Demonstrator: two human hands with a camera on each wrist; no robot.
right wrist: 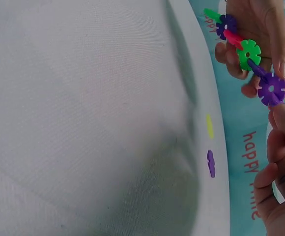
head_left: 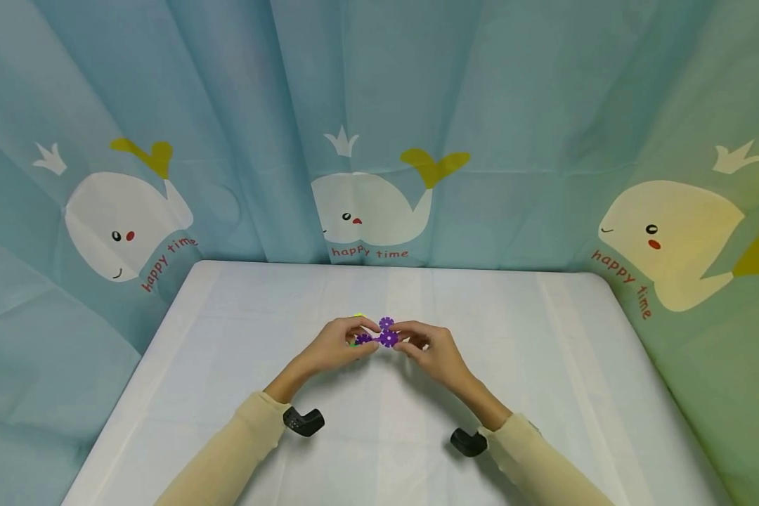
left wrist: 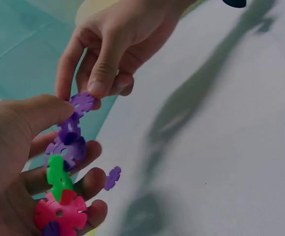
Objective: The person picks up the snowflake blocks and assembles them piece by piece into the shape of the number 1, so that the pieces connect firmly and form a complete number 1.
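Note:
A chain of notched plastic snowflake discs runs through my left hand [head_left: 336,346], over the table. In the left wrist view it includes a purple disc [left wrist: 66,151], a green disc [left wrist: 59,178] and a pink disc [left wrist: 61,214]. The left thumb and fingers grip the chain near its purple end. My right hand [head_left: 435,353] pinches the end piece, a purple disc [left wrist: 83,102], between thumb and fingers. Seen from the right wrist, another purple disc [right wrist: 271,89] sits between the two hands, linked to the chain. Fingers partly cover the joints.
On the white table [head_left: 481,302], beyond the hands, lie a loose purple disc [right wrist: 211,163] and a yellow disc [right wrist: 210,126]. A blue-green curtain [head_left: 519,140] with whale prints hangs around the table's back and sides.

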